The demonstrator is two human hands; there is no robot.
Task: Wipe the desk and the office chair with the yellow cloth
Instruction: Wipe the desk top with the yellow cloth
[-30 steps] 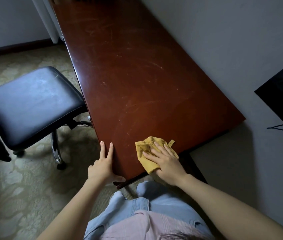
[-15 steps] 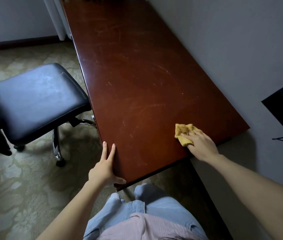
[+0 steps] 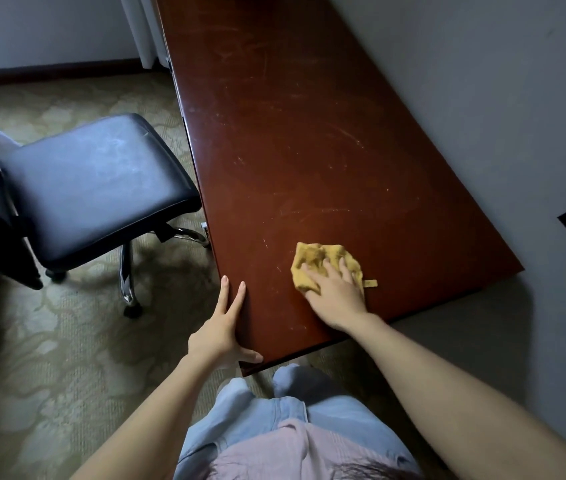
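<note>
Head view:
- The desk-wiping step is being carried out; the chair step is judged not yet begun.
- The yellow cloth (image 3: pixel 316 259) is being pressed flat on the surface (image 3: pixel 309 150), near its near end, at about 5 o'clock from frame centre. It is bunched, with a small tag poking out at 3 o'clock.
- The right hand (image 3: pixel 337 296) is being laid on top of the cloth, fingers spread and nearly straight. The cloth is being pushed rather than gripped.
- The left hand (image 3: pixel 221 332) is being braced flat on the surface's left edge, at 8 o'clock from the cloth, fingers straight. The thumb is being set along the near corner, and nothing is being held.
- The office chair (image 3: pixel 94 181) is being left untouched at 9 o'clock on the carpet (image 3: pixel 67 341), seat just beside the surface edge. A dull film is being shown on the seat.
- Faint streaks and scuffs are being shown across the far stretch of the surface, toward 12 o'clock.

Next move, judged: the cloth is to be swept on toward 12 o'clock in overlapping passes under steady downward pressure. Reach is being limited from this stance, so a step along the left side is likely needed. The chair seat is to be wiped after that.
</note>
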